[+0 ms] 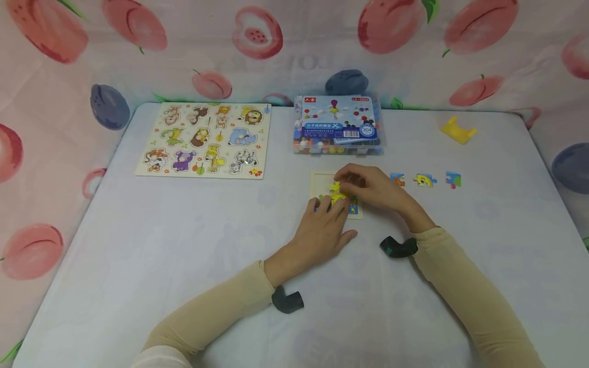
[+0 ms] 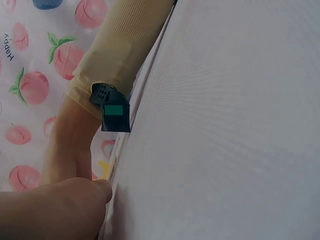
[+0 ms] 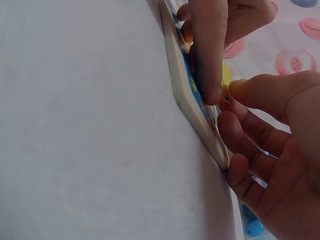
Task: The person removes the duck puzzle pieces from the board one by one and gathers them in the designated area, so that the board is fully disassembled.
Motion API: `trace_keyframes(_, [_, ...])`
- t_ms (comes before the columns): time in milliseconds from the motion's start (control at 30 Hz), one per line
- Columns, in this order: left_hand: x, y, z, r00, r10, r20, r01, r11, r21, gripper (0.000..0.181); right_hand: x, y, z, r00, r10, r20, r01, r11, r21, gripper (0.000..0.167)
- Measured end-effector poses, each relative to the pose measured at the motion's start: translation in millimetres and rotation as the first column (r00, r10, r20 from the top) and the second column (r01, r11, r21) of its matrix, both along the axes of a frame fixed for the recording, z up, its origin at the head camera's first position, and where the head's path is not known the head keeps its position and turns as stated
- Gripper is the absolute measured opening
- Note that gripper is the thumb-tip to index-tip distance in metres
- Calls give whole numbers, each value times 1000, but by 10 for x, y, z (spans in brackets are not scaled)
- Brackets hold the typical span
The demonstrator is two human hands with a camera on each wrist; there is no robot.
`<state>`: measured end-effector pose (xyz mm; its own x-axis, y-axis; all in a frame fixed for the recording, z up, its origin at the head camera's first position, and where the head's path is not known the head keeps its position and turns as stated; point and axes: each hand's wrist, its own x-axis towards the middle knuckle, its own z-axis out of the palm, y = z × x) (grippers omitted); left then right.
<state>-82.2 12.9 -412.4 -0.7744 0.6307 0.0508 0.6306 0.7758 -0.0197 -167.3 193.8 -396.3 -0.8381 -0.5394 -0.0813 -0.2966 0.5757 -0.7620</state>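
Note:
A small wooden jigsaw tray [image 1: 317, 180] lies at the middle of the table, partly hidden under both hands. My left hand [image 1: 320, 230] rests its fingertips on the tray and the pieces in it, the thumb held out to the side. At the tray's right side, my right hand [image 1: 375, 188] pinches a yellow jigsaw piece [image 1: 335, 187] between thumb and fingers. In the right wrist view this yellow piece [image 3: 226, 75] shows above the tray's edge [image 3: 187, 107], close to a left finger. Three loose jigsaw pieces lie to the right, including a yellow one [image 1: 425, 180].
Behind the tray stands a clear plastic box [image 1: 338, 125] of molecule-model parts. An animal peg puzzle board [image 1: 202, 140] lies at the back left. At the back right sits a yellow curved object [image 1: 458, 131]. A peach-print cloth [image 1: 257, 66] hangs behind the table.

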Motion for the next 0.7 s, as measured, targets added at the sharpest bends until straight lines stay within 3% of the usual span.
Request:
trace_keyframes(333, [-4, -1, 9, 1000, -2, 17, 2, 1000, 0, 64, 11, -33, 6, 997, -71, 9, 71, 997, -42, 13])
trace_keyframes(700, [-4, 2, 13, 1000, 1, 8, -1, 1000, -1, 64, 20, -27, 16, 999, -47, -5, 47, 997, -62, 15])
